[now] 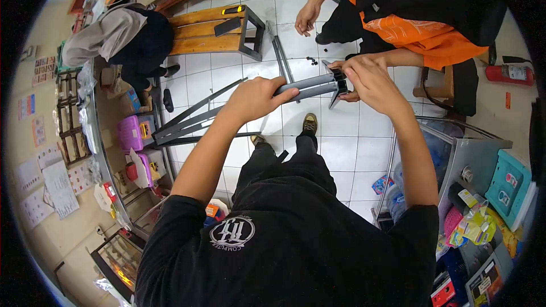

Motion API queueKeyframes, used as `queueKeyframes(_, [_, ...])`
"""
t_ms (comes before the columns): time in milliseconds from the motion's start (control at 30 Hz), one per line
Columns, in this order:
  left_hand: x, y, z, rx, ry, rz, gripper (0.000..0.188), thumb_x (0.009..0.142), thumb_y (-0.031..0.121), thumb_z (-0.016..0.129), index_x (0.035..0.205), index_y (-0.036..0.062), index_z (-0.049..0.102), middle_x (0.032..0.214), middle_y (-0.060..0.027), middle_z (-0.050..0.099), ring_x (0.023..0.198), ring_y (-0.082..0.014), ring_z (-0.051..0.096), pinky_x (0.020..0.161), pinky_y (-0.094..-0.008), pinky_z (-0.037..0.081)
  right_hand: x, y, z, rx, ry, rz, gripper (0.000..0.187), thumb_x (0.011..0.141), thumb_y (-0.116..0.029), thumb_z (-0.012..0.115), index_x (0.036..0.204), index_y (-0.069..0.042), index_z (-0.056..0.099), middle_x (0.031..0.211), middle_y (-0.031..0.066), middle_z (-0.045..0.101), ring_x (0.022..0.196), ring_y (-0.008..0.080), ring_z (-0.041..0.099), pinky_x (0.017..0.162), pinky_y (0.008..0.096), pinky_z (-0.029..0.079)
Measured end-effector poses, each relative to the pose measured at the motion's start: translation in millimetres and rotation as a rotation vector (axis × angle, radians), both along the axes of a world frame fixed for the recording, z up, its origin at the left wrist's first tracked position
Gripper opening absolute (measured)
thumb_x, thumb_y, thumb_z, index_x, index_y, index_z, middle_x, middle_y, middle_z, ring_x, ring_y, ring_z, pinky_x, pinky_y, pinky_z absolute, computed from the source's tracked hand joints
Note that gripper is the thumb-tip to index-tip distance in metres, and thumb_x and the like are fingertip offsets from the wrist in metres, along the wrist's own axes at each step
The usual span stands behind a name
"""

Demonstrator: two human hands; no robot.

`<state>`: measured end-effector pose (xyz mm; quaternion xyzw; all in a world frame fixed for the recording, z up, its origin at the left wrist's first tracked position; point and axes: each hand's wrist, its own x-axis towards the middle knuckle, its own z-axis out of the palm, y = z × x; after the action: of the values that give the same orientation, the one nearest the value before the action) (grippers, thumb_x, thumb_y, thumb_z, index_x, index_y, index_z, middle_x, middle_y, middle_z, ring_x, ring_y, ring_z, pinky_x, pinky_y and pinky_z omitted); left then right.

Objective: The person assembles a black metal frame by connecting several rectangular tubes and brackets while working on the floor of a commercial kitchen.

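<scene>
A long grey metal frame (310,90) of parallel tubes reaches across in front of me, its splayed legs (196,119) spreading to the left. My left hand (259,99) is wrapped round the tubes near their middle, thumb on top. At the right end sits a dark bracket with flared plates (336,98). My right hand (372,84) is closed on that bracket end; its fingertips are partly hidden. A co-worker in black and orange has one hand (350,96) at the same bracket, mostly behind mine. Their other hand (307,18) hangs above the floor, fingers curled.
Small black pieces (311,61) and thin grey bars (278,51) lie on the white tiles. A slatted wooden bench (199,31) carries a dark phone (227,27). Another person (133,37) bends by the left shelving. Right stands a metal cabinet (472,159); a fire extinguisher (508,74) is beyond.
</scene>
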<state>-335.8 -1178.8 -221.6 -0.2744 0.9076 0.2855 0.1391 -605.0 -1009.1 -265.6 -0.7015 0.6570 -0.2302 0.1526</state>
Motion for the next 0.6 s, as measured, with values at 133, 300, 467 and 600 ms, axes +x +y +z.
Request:
queueKeyframes(133, [1, 4, -1, 0.02, -0.029, 0.015, 0.056, 0.104, 0.06, 0.054, 0.095, 0.0072, 0.07, 0.071, -0.0194, 0.067, 0.073, -0.0417, 0.069, 0.068, -0.0525, 0.052, 6, 2, 2, 0.185, -0.119, -0.084, 0.029, 0.107, -0.026, 0.051, 0.117, -0.005, 0.067, 0.111, 0.0143, 0.069, 0.112, 0.031, 0.061, 0.098, 0.046, 0.037])
queueKeyframes(300, [1, 8, -2, 0.012, -0.041, 0.021, 0.057, 0.104, 0.061, 0.055, 0.094, 0.0073, 0.071, 0.072, -0.0198, 0.067, 0.074, -0.0422, 0.069, 0.069, -0.0525, 0.053, 16, -5, -1, 0.271, -0.155, -0.132, 0.034, 0.111, -0.027, 0.044, 0.112, -0.004, 0.068, 0.1, 0.0162, 0.069, 0.096, 0.0341, 0.068, 0.089, 0.05, 0.046])
queueKeyframes(467, [0, 11, -4, -0.04, -0.009, 0.035, 0.057, 0.103, 0.061, 0.056, 0.094, 0.0072, 0.072, 0.073, -0.0207, 0.068, 0.076, -0.0432, 0.07, 0.069, -0.0529, 0.053, 14, -1, -4, 0.315, -0.429, -0.254, 0.022, 0.106, -0.018, 0.058, 0.123, -0.005, 0.061, 0.111, 0.019, 0.072, 0.095, 0.0374, 0.074, 0.081, 0.0502, 0.055])
queueKeyframes(600, [-1, 12, -6, -0.049, 0.009, 0.056, 0.058, 0.102, 0.061, 0.057, 0.094, 0.0066, 0.073, 0.074, -0.0208, 0.069, 0.075, -0.0436, 0.07, 0.068, -0.0532, 0.053, 14, 8, -10, 0.337, -1.124, -0.344, 0.013, 0.111, -0.015, 0.054, 0.113, -0.003, 0.054, 0.093, 0.0109, 0.063, 0.074, 0.0159, 0.074, 0.053, 0.0319, 0.057])
